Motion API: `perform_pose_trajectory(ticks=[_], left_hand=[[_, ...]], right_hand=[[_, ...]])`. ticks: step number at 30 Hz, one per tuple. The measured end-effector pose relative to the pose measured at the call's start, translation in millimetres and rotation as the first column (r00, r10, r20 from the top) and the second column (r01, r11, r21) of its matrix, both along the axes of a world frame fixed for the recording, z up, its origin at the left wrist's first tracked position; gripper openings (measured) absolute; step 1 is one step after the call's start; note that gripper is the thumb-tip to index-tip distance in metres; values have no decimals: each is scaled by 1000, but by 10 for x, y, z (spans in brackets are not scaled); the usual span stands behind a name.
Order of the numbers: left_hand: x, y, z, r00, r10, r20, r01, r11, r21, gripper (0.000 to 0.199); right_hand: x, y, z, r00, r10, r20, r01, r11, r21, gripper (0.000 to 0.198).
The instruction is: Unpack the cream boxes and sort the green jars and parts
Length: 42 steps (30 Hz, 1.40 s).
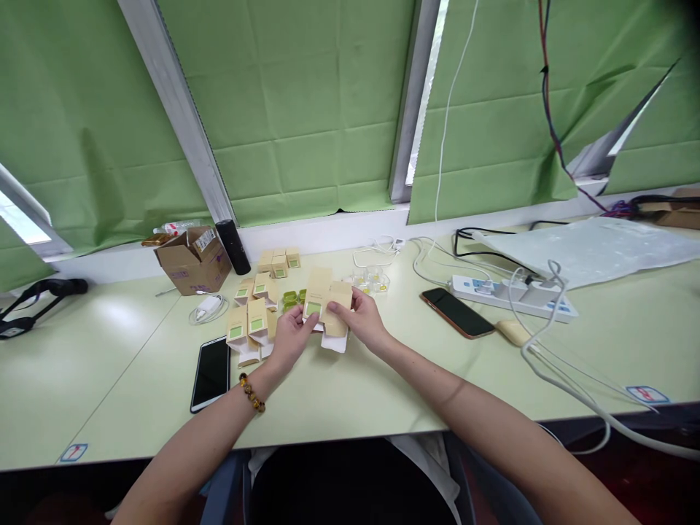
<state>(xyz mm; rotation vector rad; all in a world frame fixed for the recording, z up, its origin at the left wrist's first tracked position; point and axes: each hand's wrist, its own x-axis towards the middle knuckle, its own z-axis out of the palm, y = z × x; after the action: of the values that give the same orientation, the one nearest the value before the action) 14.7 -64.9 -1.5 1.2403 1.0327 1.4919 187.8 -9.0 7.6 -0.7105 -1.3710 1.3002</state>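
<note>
A small kraft cardboard box (318,286) with a green label window is held between my two hands above the table. Its flaps appear unfolded, with a white inner flap (335,342) hanging at the bottom; I cannot tell whether it is one box or two overlapping ones. My left hand (294,335), a beaded bracelet on its wrist, pinches the left side. The thumb of my right hand (365,319) presses on the right panel. Just behind lie green small containers (289,300) and clear round containers (372,281) with yellow bits, partly hidden.
Several open kraft boxes (247,321) stand left of my hands, with closed little boxes (278,262) farther back. A phone (212,373) lies at left, another phone (458,312) at right beside a power strip (511,297) and loose cables. A brown carton (197,271) stands back left.
</note>
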Motion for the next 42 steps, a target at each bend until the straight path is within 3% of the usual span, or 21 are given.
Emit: perform_pose_trajectory(ticks=[6, 13, 19, 24, 28, 31, 34, 36, 39, 41, 42], left_hand=[[-20, -12, 38, 996, 30, 89, -28, 999, -22, 52], [-34, -28, 58, 996, -25, 85, 29, 998, -49, 53], [-19, -17, 56, 991, -6, 134, 16, 997, -72, 54], [-94, 23, 55, 978, 5, 209, 7, 999, -54, 50], [-154, 51, 63, 969, 18, 245, -9, 999, -36, 45], [-149, 66, 56, 977, 89, 193, -97, 995, 34, 49], [-148, 65, 47, 959, 282, 40, -284, 933, 220, 43], [-193, 52, 39, 893, 441, -89, -373, 835, 405, 34], [-342, 15, 7, 757, 611, -232, -339, 670, 661, 20], [-459, -15, -35, 703, 641, -308, -270, 642, 718, 15], [-509, -29, -61, 689, 635, -349, -247, 659, 711, 14]], right_hand=[[5, -1, -39, 996, 53, 68, -56, 997, 47, 47], [30, -15, -20, 994, 90, 54, -91, 996, 10, 41], [20, -21, -11, 995, 96, 37, -94, 995, -46, 48], [69, 32, 13, 1000, -18, 15, 17, 999, 35, 52], [110, 111, -28, 996, -87, 30, 86, 996, 34, 48], [108, 155, -82, 993, -106, 44, 105, 994, 29, 47], [95, 160, -104, 992, -114, 57, 112, 993, 27, 46], [87, 149, -100, 992, -112, 62, 110, 993, 33, 44], [72, 132, -92, 992, -113, 49, 111, 993, 34, 42], [60, 125, -98, 992, -125, 23, 125, 992, 18, 39], [54, 124, -104, 991, -130, 11, 130, 992, 5, 39]])
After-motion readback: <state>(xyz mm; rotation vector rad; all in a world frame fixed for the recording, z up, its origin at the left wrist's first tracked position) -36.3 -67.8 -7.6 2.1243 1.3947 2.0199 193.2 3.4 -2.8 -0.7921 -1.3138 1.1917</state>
